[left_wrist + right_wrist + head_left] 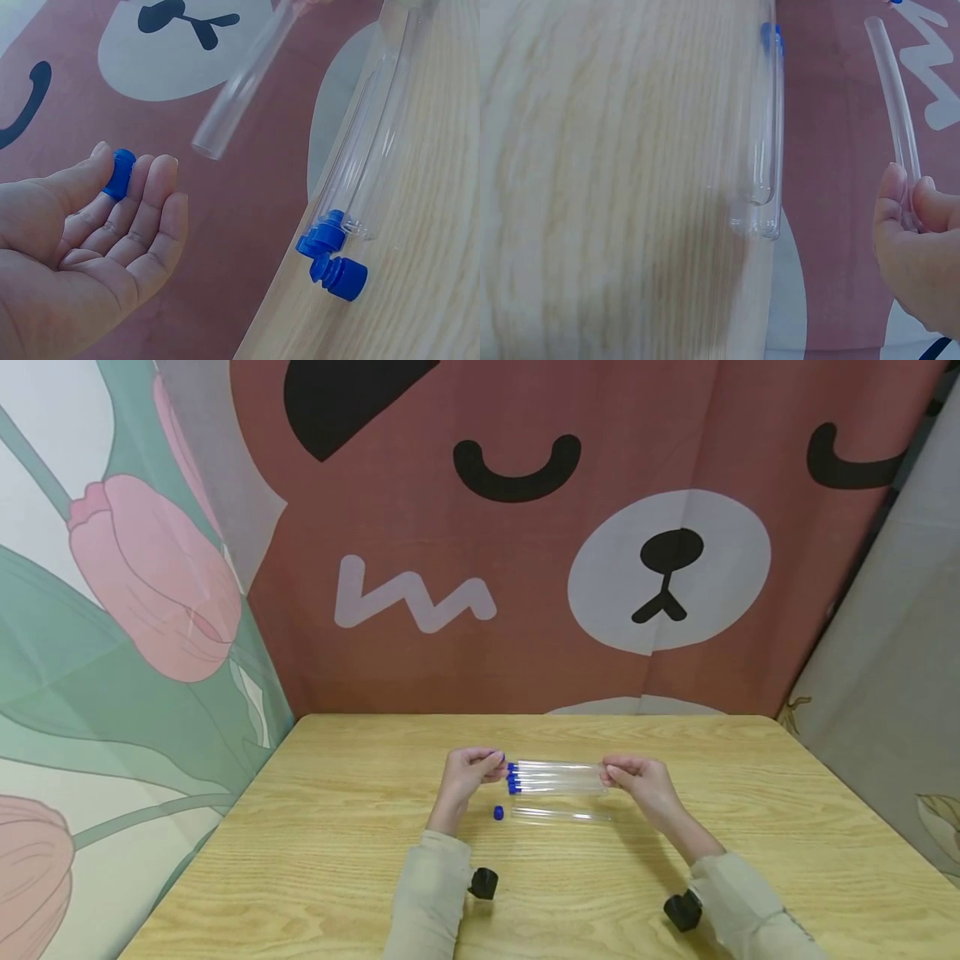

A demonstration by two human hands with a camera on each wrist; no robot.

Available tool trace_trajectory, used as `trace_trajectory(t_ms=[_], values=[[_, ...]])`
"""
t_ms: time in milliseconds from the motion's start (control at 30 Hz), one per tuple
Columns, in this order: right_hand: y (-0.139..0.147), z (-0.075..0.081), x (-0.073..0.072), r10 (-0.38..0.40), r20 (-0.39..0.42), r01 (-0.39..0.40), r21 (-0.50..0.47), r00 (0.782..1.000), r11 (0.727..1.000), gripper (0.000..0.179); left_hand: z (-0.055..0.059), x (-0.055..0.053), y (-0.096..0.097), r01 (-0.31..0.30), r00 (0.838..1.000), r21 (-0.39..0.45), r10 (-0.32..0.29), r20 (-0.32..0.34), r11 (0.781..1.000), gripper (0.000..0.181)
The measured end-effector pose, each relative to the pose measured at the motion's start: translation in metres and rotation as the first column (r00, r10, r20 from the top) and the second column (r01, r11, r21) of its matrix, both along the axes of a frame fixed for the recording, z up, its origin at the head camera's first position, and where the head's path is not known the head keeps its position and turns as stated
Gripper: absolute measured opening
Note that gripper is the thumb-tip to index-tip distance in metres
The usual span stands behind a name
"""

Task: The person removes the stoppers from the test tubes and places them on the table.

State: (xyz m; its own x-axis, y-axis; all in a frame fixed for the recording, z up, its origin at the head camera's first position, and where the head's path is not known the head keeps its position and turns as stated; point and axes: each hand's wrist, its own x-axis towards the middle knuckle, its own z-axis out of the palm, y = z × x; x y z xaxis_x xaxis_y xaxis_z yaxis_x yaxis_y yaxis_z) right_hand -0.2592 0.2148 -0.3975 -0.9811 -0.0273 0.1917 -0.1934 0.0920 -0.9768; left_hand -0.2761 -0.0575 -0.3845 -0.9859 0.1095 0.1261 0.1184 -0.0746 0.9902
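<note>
Between thumb and fingertips, my left hand (467, 774) pinches a small blue cap (119, 174). A clear, uncapped test tube (895, 97) is pinched near its lower end by my right hand (645, 781); its open mouth points toward the left hand. In the left wrist view a gap separates that mouth from the cap. Several blue-capped test tubes (558, 786) lie side by side on the table between the hands, caps to the left. Nearer to me, one uncapped tube (562, 816) lies parallel to them, with a loose blue cap (498, 812) off its left end.
The wooden table (315, 860) reaches back to a brown curtain (420, 677) with a bear print. A flower-print curtain (150, 710) hangs along the left side, and a pale one (885, 652) on the right. Black wrist cameras (483, 883) sit beside both sleeves.
</note>
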Motion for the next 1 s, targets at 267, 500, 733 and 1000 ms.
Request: trace_trajectory(t_ms=[267, 500, 733, 1000], values=[[0.002, -0.003, 0.001, 0.034, 0.046, -0.035, 0.025, 0.998, 0.999, 0.028, -0.001, 0.000, 0.000, -0.001, 1.000, 0.002, 0.001, -0.019, 1.000, 0.025], [0.002, -0.006, 0.001, 0.083, 0.062, -0.087, 0.067, 0.995, 0.994, 0.025, -0.002, 0.001, 0.000, -0.001, 0.999, 0.022, 0.002, -0.042, 1.000, 0.027], [0.001, -0.009, -0.001, 0.088, 0.091, -0.097, 0.103, 0.992, 0.990, 0.022, -0.003, 0.001, 0.000, -0.007, 1.000, 0.019, 0.007, -0.017, 1.000, 0.027], [-0.002, -0.012, -0.002, 0.074, 0.097, -0.089, 0.151, 0.992, 0.985, 0.018, -0.005, 0.000, -0.001, -0.020, 1.000, 0.029, 0.020, 0.003, 0.999, 0.024]])
